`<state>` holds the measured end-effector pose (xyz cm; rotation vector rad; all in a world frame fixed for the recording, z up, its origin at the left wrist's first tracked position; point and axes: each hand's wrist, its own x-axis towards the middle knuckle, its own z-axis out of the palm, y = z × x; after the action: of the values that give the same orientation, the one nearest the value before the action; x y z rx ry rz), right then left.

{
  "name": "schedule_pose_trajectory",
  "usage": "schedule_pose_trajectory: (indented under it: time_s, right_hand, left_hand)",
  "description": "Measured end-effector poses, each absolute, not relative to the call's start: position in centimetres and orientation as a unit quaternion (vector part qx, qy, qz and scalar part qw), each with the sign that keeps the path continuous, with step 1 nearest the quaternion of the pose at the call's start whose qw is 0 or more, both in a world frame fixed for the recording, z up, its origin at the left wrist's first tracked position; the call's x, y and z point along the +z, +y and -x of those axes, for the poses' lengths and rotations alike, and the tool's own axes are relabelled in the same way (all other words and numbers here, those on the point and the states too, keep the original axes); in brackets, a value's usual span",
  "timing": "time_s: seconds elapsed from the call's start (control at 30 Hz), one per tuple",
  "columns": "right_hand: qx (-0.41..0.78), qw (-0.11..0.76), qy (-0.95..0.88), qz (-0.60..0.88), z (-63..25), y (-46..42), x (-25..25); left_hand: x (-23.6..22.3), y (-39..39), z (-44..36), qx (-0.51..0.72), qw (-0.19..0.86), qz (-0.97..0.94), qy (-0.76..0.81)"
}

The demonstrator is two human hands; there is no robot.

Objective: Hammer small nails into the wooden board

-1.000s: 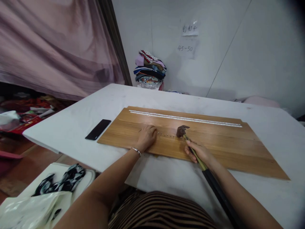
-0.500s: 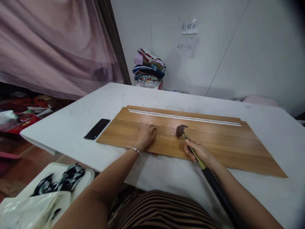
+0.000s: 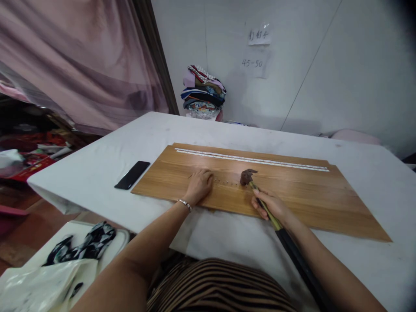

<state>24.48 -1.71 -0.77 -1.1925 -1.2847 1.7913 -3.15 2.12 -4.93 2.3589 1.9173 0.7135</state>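
A claw hammer (image 3: 247, 177) with a rusty head and a long yellow-and-black handle is in my right hand (image 3: 271, 204), gripped close to the head. Its head is at the surface of the brown wooden board (image 3: 308, 199), claw pointing right. Between the hammer and my left hand (image 3: 199, 184) runs a row of several small nails (image 3: 227, 183) in the board. My left hand rests on the board with curled fingers held together; whatever they may hold is hidden. A thin dark sliver, perhaps a nail, shows just left of these fingers.
Two white measuring strips (image 3: 250, 159) lie along the board's far side. A black phone (image 3: 132, 175) is left of it on the white-covered table (image 3: 130, 138). Folded clothes (image 3: 204, 93) are stacked by the wall. A light stool (image 3: 110, 247) with cloth stands at lower left.
Both hands and the hammer stay practically where they were. The view has shifted very slightly, and the pink curtain at left hangs a little differently.
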Motion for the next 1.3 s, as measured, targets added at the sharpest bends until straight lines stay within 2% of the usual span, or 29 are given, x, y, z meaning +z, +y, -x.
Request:
schedule_pose_trajectory:
  time_s: [1.3]
  right_hand:
    - [0.688, 0.325, -0.479, 0.438, -24.59, -1.66, -1.14]
  left_hand:
    - [-5.39, 2.34, 3.34, 0.236, -0.012, -0.764, 0.601]
